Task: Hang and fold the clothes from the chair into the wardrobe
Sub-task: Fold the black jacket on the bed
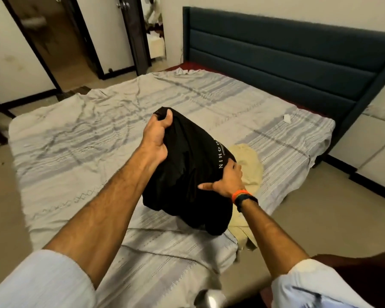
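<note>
- Left hand [157, 135] gripped black shirt [187, 174] at its far edge
- Right hand [226, 180] fingers [236, 168] curled into near edge
- Shirt rested over beige garment [249, 165] on bed [98, 134]

Both your arms are stretched forward, with pale sleeves at the elbows. Your left hand [157, 138] is farther out, its fingers curled and pinching black cloth. Your right hand [226, 178] is nearer, fingers curled over the cloth, bands on its wrist.

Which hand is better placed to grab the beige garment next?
Right, probably. The right hand grips the black shirt directly beside the beige garment; the left hand grips the far side.
</note>
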The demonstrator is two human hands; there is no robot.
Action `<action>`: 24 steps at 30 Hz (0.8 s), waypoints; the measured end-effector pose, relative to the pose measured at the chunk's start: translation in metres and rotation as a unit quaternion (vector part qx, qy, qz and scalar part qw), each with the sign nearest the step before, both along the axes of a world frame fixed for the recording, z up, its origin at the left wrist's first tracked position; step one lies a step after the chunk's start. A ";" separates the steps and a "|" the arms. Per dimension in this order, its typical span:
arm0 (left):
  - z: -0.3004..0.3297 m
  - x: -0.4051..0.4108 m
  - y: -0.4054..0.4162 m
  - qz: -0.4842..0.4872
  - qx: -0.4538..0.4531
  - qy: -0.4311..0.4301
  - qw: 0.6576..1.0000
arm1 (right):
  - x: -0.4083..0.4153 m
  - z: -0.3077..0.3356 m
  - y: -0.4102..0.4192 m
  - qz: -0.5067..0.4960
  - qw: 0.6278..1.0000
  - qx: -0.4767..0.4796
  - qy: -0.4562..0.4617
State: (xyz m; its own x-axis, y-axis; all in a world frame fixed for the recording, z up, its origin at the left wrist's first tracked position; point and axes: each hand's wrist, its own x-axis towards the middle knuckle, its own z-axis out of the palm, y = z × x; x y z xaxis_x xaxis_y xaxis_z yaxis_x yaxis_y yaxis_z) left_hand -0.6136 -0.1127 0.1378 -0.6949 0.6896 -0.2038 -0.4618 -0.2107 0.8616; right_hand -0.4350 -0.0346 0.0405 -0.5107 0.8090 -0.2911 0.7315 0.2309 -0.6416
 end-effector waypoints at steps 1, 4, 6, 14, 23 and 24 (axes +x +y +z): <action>0.003 -0.001 -0.004 -0.018 -0.002 -0.002 1.000 | -0.001 0.002 -0.009 -0.004 1.000 0.015 0.002; 0.021 -0.006 -0.012 -0.079 0.012 0.021 0.997 | -0.010 0.014 -0.023 -0.018 0.994 0.104 0.028; 0.031 -0.007 -0.015 -0.090 0.018 0.033 0.995 | -0.023 0.023 -0.025 -0.001 0.981 0.171 0.092; 0.037 -0.046 -0.040 -0.082 -0.002 0.019 0.996 | -0.077 0.077 -0.044 -0.115 0.942 0.127 0.287; 0.060 -0.059 -0.041 -0.105 0.035 -0.001 0.994 | -0.089 0.069 -0.086 -0.010 0.965 0.026 0.263; 0.063 -0.058 -0.040 -0.110 0.035 0.000 0.993 | -0.093 0.069 -0.083 -0.022 0.964 0.042 0.262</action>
State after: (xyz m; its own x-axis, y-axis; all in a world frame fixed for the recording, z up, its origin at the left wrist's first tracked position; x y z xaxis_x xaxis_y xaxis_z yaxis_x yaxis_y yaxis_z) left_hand -0.6716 -0.1522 0.2009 -0.5267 0.8367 -0.1500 -0.5027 -0.1643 0.8487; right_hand -0.5282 -0.1173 0.1096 -0.5352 0.8423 0.0644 0.3220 0.2739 -0.9062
